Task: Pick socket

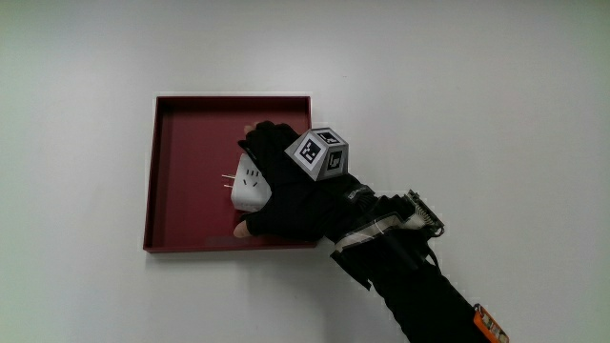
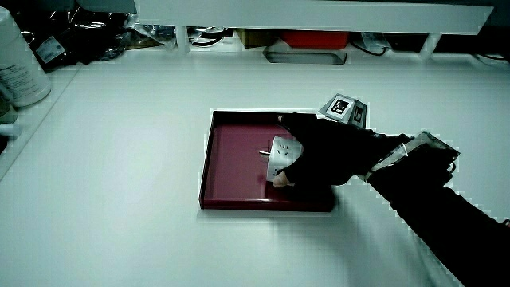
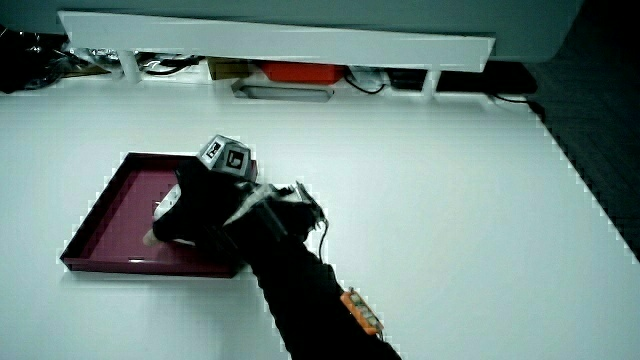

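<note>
A white socket [image 1: 249, 185] with small metal prongs lies in the dark red tray [image 1: 186, 152]. The gloved hand [image 1: 286, 191] is over the tray with its fingers curled around the socket, and the patterned cube [image 1: 320, 152] sits on its back. In a side view the socket [image 2: 281, 153] shows its pale face and prongs between thumb and fingers of the hand [image 2: 323, 151], inside the tray [image 2: 231, 171]. In a side view the hand [image 3: 200, 212] covers most of the socket [image 3: 165, 208] in the tray [image 3: 115, 210].
A low white partition [image 2: 319, 16] with cables and boxes under it runs along the table's edge farthest from the person. A white bottle [image 2: 20, 68] stands at the table's edge. The forearm [image 1: 410, 272] reaches in from the person's side.
</note>
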### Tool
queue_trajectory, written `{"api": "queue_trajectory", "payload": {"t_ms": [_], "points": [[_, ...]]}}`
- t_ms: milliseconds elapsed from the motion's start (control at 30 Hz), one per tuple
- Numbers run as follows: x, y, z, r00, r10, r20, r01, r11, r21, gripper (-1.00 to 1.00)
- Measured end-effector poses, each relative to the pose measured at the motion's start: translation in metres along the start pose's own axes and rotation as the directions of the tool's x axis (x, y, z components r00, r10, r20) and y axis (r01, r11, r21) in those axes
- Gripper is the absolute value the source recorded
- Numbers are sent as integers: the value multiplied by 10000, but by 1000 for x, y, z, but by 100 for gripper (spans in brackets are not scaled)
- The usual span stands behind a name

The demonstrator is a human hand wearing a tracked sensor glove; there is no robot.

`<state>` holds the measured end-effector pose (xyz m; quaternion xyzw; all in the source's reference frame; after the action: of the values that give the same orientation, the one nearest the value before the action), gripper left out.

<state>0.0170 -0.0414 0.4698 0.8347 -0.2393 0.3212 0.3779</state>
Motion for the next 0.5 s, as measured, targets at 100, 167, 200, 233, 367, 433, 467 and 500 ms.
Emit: {"api": "queue_trajectory", "payload": {"t_ms": [100,167,200,233,367,433,467,500], "points": [[9,5,-5,9991,-412,35,413,9991,-127,0],[13,7,-6,9984,-562,63,564,9981,-237,0],[12,6,-5,9982,-586,92,587,9982,-108,0],[14,7,-7,9980,-638,48,638,9979,-115,0],[16,8,-8,9970,-770,113,771,9970,-96,11],[14,7,-7,9978,-656,118,655,9978,94,22],[15,7,-8,9979,-635,148,633,9979,156,28],[18,9,-9,9970,-754,196,750,9970,174,33]]}}
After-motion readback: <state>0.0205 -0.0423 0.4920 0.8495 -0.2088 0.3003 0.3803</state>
